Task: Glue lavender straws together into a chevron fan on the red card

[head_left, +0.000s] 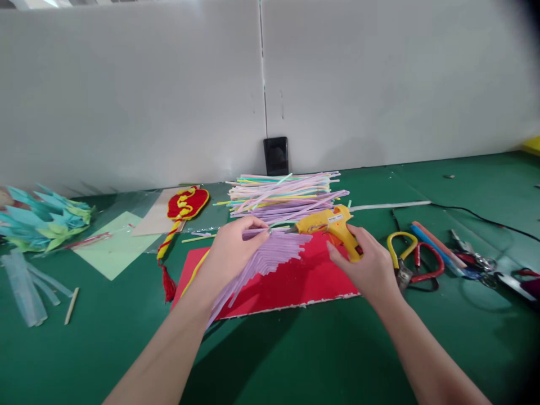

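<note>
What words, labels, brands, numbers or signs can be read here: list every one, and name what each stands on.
None can be read.
Glue gun in the right hand: a small white label on its side; any print is too small and blurred to read.
Black device at the back: no marking can be made out.

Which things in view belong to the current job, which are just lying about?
In the job:
yellow glue gun, held
lilac strips, held
red board, underneath
mixed strip pile, likely stock

Apparently lying about:
red tasselled ornament
pliers
black device
pale green paper
teal paper craft
</note>
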`<state>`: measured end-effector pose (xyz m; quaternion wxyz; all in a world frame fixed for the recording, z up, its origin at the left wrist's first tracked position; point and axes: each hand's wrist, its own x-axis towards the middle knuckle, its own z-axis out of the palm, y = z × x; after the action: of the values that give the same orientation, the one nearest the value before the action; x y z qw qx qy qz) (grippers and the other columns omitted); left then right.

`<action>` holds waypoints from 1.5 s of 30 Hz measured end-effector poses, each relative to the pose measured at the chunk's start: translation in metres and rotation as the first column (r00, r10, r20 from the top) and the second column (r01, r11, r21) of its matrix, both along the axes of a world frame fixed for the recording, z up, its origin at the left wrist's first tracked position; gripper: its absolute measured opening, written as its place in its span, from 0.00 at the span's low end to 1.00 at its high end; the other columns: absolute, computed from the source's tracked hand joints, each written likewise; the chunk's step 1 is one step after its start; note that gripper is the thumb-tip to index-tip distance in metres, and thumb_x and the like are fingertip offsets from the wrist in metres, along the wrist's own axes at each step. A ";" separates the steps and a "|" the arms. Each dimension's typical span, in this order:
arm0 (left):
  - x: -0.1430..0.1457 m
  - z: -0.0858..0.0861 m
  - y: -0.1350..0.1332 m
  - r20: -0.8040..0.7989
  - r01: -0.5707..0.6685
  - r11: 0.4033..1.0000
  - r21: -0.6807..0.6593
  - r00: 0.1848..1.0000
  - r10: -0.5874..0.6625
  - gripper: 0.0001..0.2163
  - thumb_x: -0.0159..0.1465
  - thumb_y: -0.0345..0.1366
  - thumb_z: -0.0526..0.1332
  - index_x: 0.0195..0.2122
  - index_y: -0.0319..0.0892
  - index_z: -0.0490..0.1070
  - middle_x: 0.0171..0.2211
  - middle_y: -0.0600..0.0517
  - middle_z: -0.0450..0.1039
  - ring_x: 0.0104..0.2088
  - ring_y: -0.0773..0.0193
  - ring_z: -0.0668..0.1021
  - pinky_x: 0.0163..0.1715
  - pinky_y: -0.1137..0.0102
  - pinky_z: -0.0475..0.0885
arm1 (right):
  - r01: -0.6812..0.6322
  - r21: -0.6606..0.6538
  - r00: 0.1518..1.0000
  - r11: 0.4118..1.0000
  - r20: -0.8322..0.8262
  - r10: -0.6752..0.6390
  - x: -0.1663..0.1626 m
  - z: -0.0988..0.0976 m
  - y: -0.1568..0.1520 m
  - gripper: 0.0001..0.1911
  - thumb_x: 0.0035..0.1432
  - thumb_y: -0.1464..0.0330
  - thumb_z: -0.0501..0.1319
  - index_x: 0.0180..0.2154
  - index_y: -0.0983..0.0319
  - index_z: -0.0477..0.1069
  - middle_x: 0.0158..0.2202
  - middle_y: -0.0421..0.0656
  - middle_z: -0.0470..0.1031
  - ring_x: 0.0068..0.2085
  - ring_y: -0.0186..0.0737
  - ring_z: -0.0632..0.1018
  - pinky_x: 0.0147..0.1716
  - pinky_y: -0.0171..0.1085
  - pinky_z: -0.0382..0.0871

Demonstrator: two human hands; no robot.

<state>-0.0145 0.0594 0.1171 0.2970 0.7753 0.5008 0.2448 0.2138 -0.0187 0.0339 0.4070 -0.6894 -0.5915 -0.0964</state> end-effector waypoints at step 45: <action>0.003 0.003 -0.007 0.073 -0.005 1.000 0.019 0.997 0.003 0.04 0.57 0.32 0.62 0.33 0.46 0.72 0.35 0.54 0.77 0.38 0.61 0.78 0.42 0.68 0.72 | -0.062 0.096 0.995 0.993 0.081 0.055 -0.002 0.002 -0.001 0.17 0.57 0.63 0.58 0.47 0.63 0.70 0.32 0.46 0.75 0.32 0.41 0.76 0.32 0.38 0.73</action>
<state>-0.0117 0.0526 0.1196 0.3074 0.7675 0.4888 0.2783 0.2117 -0.0195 0.0358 0.4199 -0.6464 -0.6214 -0.1404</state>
